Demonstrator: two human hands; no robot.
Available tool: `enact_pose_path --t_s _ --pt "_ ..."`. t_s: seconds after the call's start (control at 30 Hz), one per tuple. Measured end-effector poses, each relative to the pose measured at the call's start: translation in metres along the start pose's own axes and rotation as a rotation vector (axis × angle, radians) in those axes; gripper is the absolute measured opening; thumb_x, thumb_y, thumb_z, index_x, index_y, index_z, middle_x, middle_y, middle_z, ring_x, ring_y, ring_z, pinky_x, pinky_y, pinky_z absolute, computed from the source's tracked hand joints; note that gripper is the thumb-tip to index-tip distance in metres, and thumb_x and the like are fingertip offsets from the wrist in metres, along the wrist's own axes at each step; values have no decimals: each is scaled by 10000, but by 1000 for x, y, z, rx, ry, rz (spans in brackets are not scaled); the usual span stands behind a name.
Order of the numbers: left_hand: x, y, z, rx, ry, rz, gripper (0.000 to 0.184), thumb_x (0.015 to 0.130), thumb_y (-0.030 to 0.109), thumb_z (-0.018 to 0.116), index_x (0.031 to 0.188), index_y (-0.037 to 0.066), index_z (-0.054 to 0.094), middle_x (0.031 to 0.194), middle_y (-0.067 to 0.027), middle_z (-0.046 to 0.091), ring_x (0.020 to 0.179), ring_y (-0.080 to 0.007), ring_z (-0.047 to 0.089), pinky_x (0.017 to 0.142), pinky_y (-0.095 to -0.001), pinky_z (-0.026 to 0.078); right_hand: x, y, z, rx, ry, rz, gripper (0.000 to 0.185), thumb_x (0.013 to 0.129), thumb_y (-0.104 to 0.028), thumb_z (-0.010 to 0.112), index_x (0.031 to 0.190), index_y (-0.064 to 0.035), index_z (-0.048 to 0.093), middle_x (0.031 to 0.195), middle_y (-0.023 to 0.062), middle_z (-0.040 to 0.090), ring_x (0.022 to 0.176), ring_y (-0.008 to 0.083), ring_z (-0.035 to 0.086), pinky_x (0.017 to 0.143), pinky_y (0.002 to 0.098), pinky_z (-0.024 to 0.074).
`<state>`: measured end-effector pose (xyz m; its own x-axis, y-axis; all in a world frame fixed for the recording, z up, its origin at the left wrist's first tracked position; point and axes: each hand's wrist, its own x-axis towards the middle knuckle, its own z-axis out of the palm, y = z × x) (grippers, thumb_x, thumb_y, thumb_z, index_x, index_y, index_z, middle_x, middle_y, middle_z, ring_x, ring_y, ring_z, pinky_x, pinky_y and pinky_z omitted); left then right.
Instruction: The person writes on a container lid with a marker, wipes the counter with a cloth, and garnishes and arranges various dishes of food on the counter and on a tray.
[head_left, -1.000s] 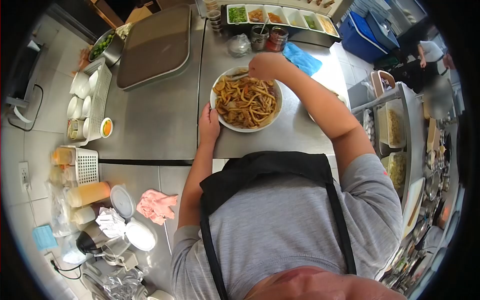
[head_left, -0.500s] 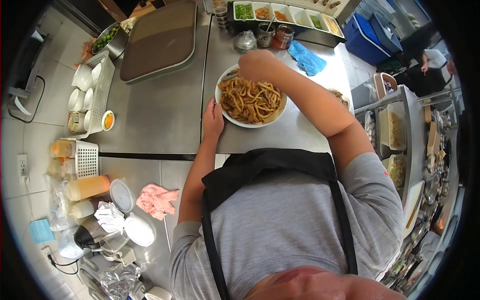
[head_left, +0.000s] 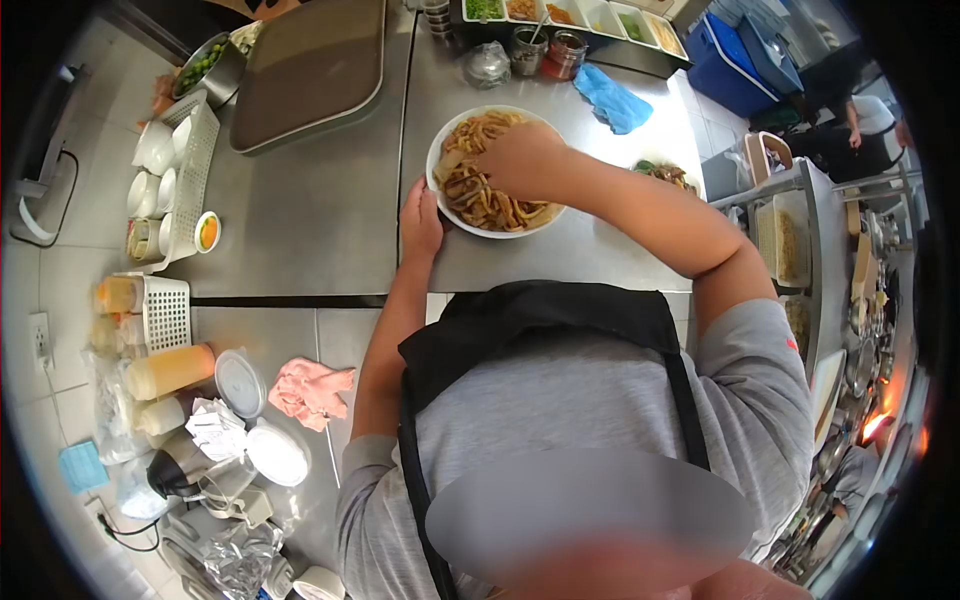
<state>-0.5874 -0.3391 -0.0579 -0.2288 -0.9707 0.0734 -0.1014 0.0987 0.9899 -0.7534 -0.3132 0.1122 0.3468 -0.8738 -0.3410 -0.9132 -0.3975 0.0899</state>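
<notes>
A white bowl (head_left: 500, 235) of brown sauced noodles (head_left: 500, 208) stands on the steel counter in front of me. My left hand (head_left: 421, 224) holds the bowl at its left side, fingers along the outer wall. My right hand (head_left: 520, 162) is closed over the noodles, back of the hand upward. Its fingertips are hidden, and I cannot make out what they hold. Pale, broad pieces of food show among the noodles left of that hand. To the right, partly behind my forearm, lies a plate of food (head_left: 668, 176) with some green on it.
Behind the bowl are a blue cloth (head_left: 612, 99), two jars, of which one is red (head_left: 564, 55), and a row of topping containers (head_left: 570, 14). A large brown tray (head_left: 310, 75) and a white basket (head_left: 203, 150) are at left. A person (head_left: 868, 125) stands far right; flames (head_left: 878, 420) flare below.
My right hand has moved down from the bowl's far rim to over the middle of the noodles. My left hand stays at the bowl's side. The view has shifted slightly, and a flame now shows at right.
</notes>
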Motion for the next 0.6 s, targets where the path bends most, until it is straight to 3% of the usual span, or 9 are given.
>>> enact_pose_path --t_s 0.07,0.13,0.2,0.3,0.37,0.4,0.6 --pt "-1 4 0 -18 5 24 375 833 185 365 1108 -62 427 1015 -152 532 936 -194 503 816 -266 366 -21 14 -9 21 24 67 203 721 -210 502 882 -128 594 773 60 604 717 230 585 547 376 450" --pt "1 1 1 -69 -6 33 368 829 177 361 1111 -47 435 993 -153 548 916 -200 521 794 -270 384 -49 27 -19 121 66 288 214 730 -245 521 912 -154 589 762 48 604 724 230 577 570 368 445" --pt "1 -3 1 -31 6 15 365 828 173 359 1110 -47 437 987 -151 551 912 -199 523 791 -272 386 -76 48 -10 211 157 381 206 741 -266 522 896 -152 595 731 73 598 724 247 570 602 358 440" --pt "0 0 2 -15 17 36 357 826 160 357 1103 -47 444 989 -149 550 912 -197 522 795 -273 384 -102 58 6 316 118 556 218 749 -309 505 860 -151 606 747 89 593 737 259 566 618 367 446" --pt "0 0 2 -44 13 36 353 826 158 357 1101 -45 447 994 -151 548 915 -198 521 798 -274 382 -104 53 16 336 107 520 210 754 -303 500 834 -143 610 732 87 592 730 259 567 620 370 446" --pt "1 -1 0 -53 -34 24 395 849 182 363 1129 -95 382 1023 -130 513 930 -161 487 818 -254 362 -104 50 21 350 100 503 207 756 -299 498 821 -139 612 725 86 591 726 259 568 621 372 447" --pt "2 1 2 -123 -59 9 371 849 166 350 1123 -79 396 1023 -115 515 926 -155 486 814 -250 365 -78 44 9 282 105 481 191 762 -256 475 773 -118 607 724 80 596 710 257 576 595 371 459"
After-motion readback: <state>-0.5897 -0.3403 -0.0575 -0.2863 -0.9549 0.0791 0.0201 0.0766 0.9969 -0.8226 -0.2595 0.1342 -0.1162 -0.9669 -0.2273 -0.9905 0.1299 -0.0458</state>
